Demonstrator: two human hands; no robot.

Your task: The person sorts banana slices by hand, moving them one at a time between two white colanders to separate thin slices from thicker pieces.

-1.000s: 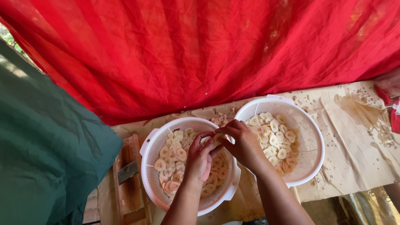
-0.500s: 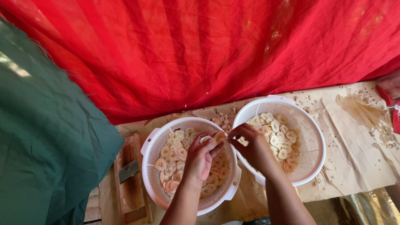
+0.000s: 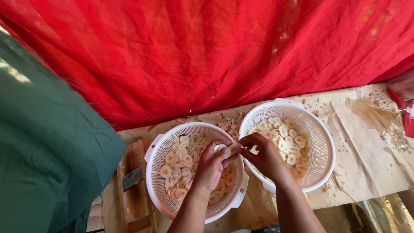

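Over a paper-covered table (image 3: 366,142) hung with red cloth (image 3: 207,56), we see two bare hands meet between two white plastic colanders. The left hand (image 3: 211,166) hovers above the left colander (image 3: 155,172), its fingers curled narrowly around a small stack of pale banana slices (image 3: 226,150), thumb on top. The right hand (image 3: 265,157) reaches in from the right colander (image 3: 321,142), its fingertips pinched close on the same stack, seemingly to peel one round away from the rest. Both colanders hold loose slices: the left pile (image 3: 181,166) looks pinker and more tightly packed, the right pile (image 3: 284,133) whiter and spread singly. We judge that the clump is kept at the gap where the rims nearly touch so that separated rounds can drop either side. A wooden slicer board with a metal blade (image 3: 131,185) lies just left of the left colander, beside green fabric (image 3: 47,146). Scraps (image 3: 226,125) dot the paper between the rims.
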